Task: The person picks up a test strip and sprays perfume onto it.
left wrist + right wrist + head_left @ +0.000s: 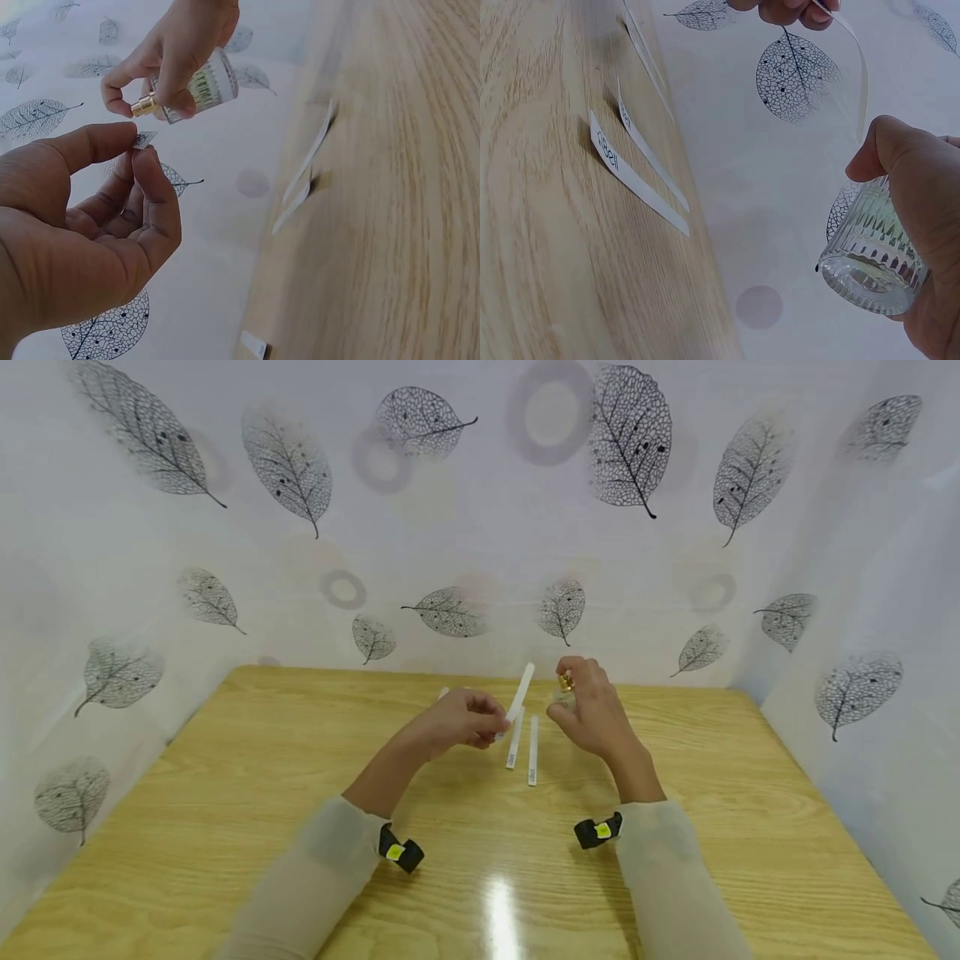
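Observation:
My left hand pinches a white paper test strip by its lower end between thumb and fingertips. The strip slants up and to the right above the table. My right hand grips a clear ribbed glass perfume bottle, the index finger at its gold spray top. In the left wrist view the spray top points toward the held strip. Below, between the hands, a printed paper strip lies on the table beside a second one.
The wooden table ends at a pale leaf-patterned curtain behind the hands. Another white strip end shows behind the left hand. Both sleeves bear black wrist straps, such as the right strap.

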The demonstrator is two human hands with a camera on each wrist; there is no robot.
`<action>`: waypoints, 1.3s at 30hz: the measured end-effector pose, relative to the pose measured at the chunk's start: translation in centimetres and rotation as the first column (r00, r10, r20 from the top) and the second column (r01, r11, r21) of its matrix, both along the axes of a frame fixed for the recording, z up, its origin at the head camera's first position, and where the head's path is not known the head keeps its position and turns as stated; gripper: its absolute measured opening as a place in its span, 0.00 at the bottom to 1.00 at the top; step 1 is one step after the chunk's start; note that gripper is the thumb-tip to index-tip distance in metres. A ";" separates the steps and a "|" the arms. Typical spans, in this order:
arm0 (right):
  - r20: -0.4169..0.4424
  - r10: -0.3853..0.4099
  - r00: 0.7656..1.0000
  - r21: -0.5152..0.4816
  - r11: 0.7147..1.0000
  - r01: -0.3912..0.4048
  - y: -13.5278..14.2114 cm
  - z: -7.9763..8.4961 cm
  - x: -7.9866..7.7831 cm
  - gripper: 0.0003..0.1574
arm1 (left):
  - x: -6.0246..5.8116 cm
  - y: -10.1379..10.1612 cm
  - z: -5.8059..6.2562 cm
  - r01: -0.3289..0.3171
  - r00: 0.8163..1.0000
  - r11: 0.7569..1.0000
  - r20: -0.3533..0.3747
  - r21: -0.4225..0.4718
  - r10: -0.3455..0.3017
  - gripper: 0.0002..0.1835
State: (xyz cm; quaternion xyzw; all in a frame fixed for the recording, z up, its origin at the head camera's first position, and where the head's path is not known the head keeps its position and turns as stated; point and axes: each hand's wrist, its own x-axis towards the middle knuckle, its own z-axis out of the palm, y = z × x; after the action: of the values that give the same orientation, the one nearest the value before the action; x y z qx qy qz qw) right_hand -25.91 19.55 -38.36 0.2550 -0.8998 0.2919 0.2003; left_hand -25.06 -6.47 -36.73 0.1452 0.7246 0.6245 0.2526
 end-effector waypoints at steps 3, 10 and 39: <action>-0.004 -0.001 1.000 -0.001 1.000 0.001 -0.1 0.0 -0.1 0.30 | 0.1 0.2 -0.2 0.013 1.000 1.000 0.002 0.000 -0.013 0.06; -0.014 0.008 1.000 -0.001 1.000 -0.008 -0.1 0.1 -0.1 0.30 | 0.3 0.4 -0.1 0.017 1.000 1.000 0.003 0.003 -0.017 0.06; -0.055 -0.010 0.998 0.044 0.999 0.012 -0.4 -0.3 0.2 0.28 | 0.9 0.8 -0.3 0.080 0.997 0.997 0.001 -0.007 -0.080 0.05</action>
State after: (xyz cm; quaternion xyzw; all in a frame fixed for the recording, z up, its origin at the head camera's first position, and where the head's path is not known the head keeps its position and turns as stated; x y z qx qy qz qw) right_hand -25.72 19.11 -38.65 0.2624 -0.9015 0.2639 0.2210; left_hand -24.14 -5.63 -37.02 0.1731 0.7202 0.6115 0.2781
